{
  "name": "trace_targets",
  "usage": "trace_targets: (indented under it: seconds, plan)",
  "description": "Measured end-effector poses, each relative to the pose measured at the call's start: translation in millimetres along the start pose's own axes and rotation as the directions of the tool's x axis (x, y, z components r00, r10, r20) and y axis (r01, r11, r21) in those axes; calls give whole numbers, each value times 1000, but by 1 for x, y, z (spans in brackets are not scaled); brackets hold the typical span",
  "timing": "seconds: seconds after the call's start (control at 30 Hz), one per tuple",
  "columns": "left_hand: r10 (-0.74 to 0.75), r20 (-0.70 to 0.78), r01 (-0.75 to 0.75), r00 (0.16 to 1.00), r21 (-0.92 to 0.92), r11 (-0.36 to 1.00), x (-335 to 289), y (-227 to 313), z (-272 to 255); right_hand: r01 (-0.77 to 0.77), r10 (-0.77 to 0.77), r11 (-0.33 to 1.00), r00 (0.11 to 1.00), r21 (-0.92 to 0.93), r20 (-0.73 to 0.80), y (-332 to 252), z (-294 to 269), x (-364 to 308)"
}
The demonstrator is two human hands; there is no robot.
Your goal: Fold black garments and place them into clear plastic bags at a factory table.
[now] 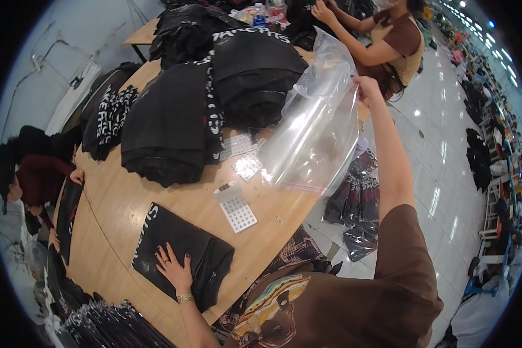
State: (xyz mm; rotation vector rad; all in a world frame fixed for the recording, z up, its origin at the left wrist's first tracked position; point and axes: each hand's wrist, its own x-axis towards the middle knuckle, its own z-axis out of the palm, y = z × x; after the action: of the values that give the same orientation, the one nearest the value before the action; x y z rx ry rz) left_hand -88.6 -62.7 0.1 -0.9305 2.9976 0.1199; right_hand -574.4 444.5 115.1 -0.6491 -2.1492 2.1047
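My left hand (174,268) lies flat with fingers spread on a folded black garment (206,246) with white print along one edge. My right arm reaches out to the far right, where my right hand (368,91) pinches the edge of a clear plastic bag (339,75). That bag is lifted off a stack of clear plastic bags (298,159) at the table's right edge. Between the garment and the bags lies a sheet of small white stickers (238,210), partly peeled at one end. More sticker sheets (240,146) lie beyond it.
Tall piles of folded black garments (168,119) cover the far side of the wooden table (107,203). Packed garments (356,200) sit below its right edge, others (107,325) at the lower left. One person (37,174) works at left, another (388,40) at far right.
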Motion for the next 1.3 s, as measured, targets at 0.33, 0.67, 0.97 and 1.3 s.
trace_targets:
  seconds: [0.33,0.67,0.97,1.3]
  plan:
    - [9,-27,-11,1000,-66,998,-26,-2,-9,519,-612,772,762,366,211,-118,101,-96]
    - [-101,-87,67,991,-333,940,-57,-6,-11,341,-91,938,52,68,994,-7,292,-401]
    - [-11,214,114,977,-565,-817,-51,3,-38,-713,-94,580,-539,-394,837,37,360,-605]
    - [-305,62,-224,950,-543,-809,-50,-28,-40,-781,3,625,-33,-28,999,32,390,-500]
